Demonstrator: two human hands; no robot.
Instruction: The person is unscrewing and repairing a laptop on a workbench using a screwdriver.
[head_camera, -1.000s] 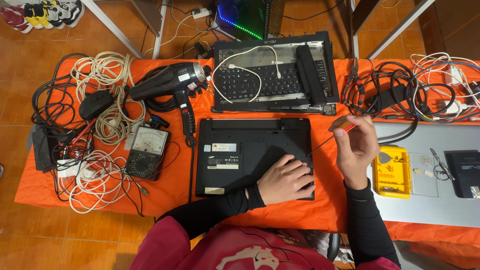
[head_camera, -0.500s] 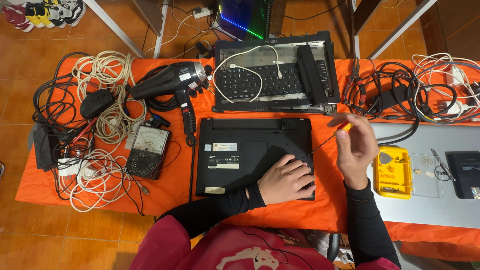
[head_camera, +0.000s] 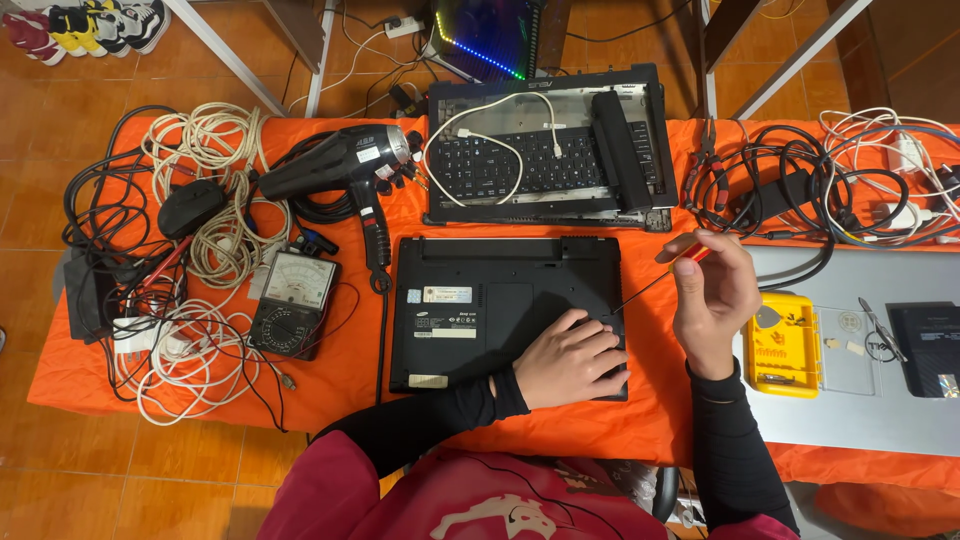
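Observation:
A black laptop (head_camera: 490, 300) lies upside down on the orange-covered table (head_camera: 340, 390), its underside facing up. My left hand (head_camera: 570, 358) rests flat on its lower right corner, fingers spread on the casing. My right hand (head_camera: 712, 295) grips a thin screwdriver (head_camera: 655, 283) with an orange handle; the shaft slants down-left and its tip meets the laptop near my left fingertips.
Behind it lies an opened laptop shell with keyboard (head_camera: 545, 150) and a white cable. A black hair dryer (head_camera: 340, 165), an analog multimeter (head_camera: 293, 303) and tangled cables (head_camera: 180, 250) fill the left. A yellow bit case (head_camera: 783, 345) and grey mat (head_camera: 880, 400) lie right.
My right hand has shifted slightly, turning the screwdriver handle between the fingers. The left hand and laptop have stayed in place.

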